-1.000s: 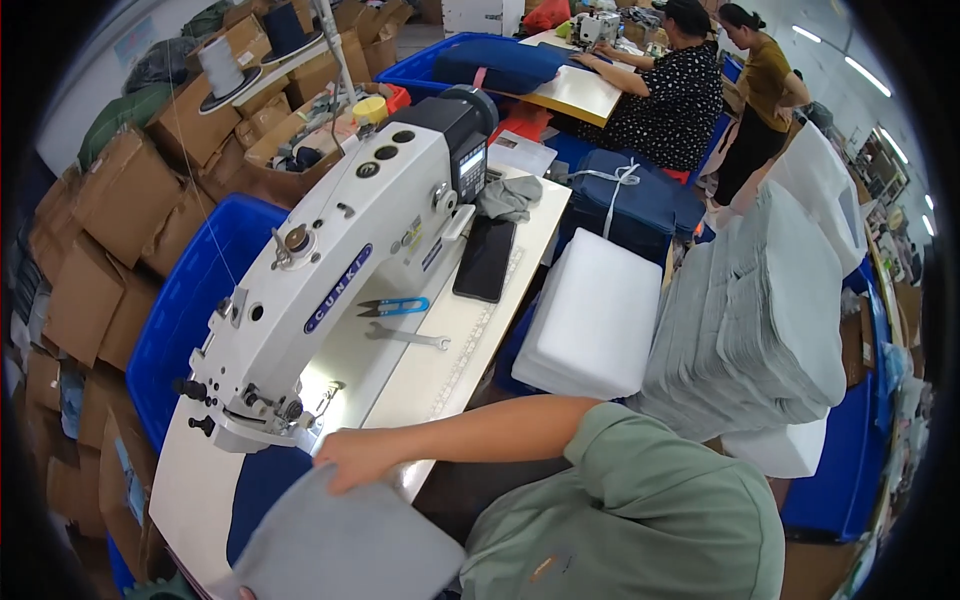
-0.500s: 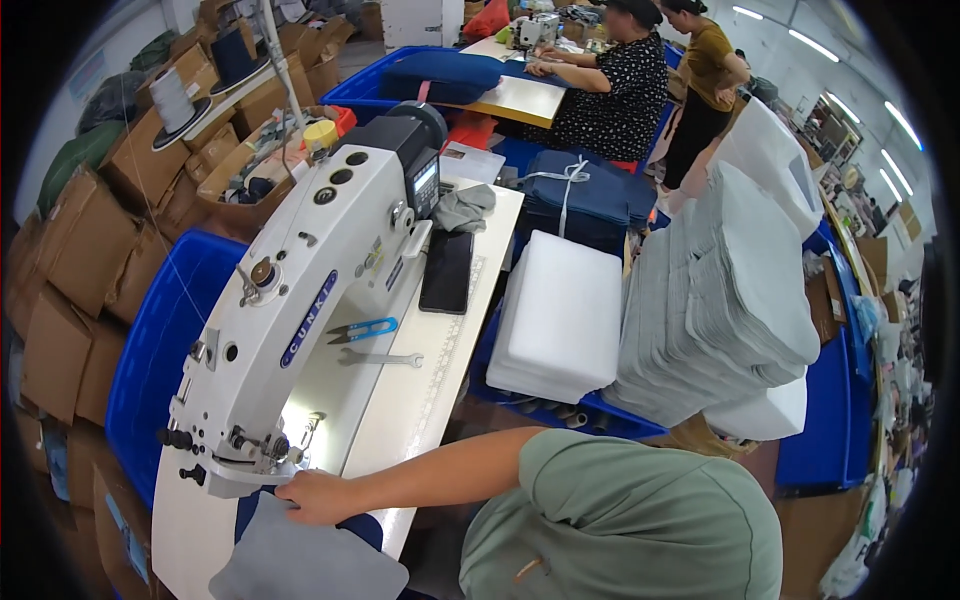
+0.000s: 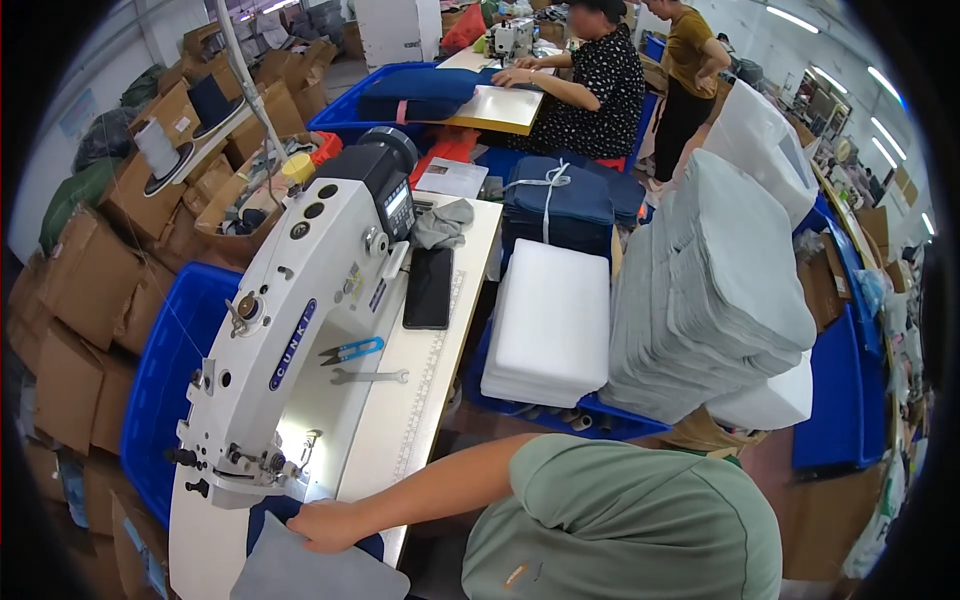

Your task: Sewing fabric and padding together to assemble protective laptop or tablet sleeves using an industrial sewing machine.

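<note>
My right hand (image 3: 327, 527) is closed at the far edge of a grey fabric panel (image 3: 310, 571), its fingers curled over it. A dark navy fabric piece (image 3: 262, 517) lies beneath, showing on both sides of the hand. Both pieces rest on the white sewing table at the front of a white industrial sewing machine (image 3: 300, 330), just short of its lit needle area. The machine head partly hides the navy piece's far edge. My left hand is out of view.
On the table lie blue thread snips (image 3: 352, 350), a wrench (image 3: 369, 377), a black phone (image 3: 429, 289) and a grey cloth (image 3: 443, 224). White foam sheets (image 3: 550, 310) and a tall stack of grey panels (image 3: 700, 290) stand to the right. Two people are beyond.
The whole view has shifted slightly, so the machine and table appear lower. My right hand keeps its grip near the needle area, with the fabric little changed.
</note>
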The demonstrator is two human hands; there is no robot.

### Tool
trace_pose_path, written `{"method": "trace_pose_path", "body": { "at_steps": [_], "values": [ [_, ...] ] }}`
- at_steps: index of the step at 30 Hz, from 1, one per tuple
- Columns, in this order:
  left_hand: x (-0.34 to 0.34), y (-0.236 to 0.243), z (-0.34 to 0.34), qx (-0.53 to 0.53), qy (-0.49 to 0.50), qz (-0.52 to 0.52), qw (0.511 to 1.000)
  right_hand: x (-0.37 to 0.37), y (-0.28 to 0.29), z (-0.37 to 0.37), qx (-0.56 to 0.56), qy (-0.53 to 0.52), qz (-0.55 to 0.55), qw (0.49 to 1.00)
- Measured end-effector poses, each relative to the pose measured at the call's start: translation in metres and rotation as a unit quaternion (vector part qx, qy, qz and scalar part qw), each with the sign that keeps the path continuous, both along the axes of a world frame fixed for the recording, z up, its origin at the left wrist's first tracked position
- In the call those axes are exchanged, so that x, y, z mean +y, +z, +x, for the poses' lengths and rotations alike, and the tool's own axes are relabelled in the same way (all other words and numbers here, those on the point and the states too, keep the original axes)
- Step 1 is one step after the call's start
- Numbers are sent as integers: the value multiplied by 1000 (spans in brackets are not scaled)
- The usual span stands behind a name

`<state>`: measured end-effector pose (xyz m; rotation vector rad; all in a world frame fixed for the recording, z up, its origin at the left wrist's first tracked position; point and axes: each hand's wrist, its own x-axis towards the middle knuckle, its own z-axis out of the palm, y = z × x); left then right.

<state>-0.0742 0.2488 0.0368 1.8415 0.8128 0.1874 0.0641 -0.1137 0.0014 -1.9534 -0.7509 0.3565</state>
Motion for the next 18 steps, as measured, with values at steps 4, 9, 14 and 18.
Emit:
{"method": "trace_pose_path", "body": {
  "at_steps": [4,9,14,18],
  "values": [
    [-8,1,-16,-35,13,-45,998,-6,-7,0,14,-9,-5,1000],
    [-11,-3,-23,-37,5,-37,999,-3,-26,-3,-23,-31,35,999],
    [-18,-6,-34,26,-3,-60,998,-26,-16,-30,19,-9,38,999],
    [11,-31,-81,34,31,-15,999,-34,-33,-54,15,-8,41,999]
  ]
}}
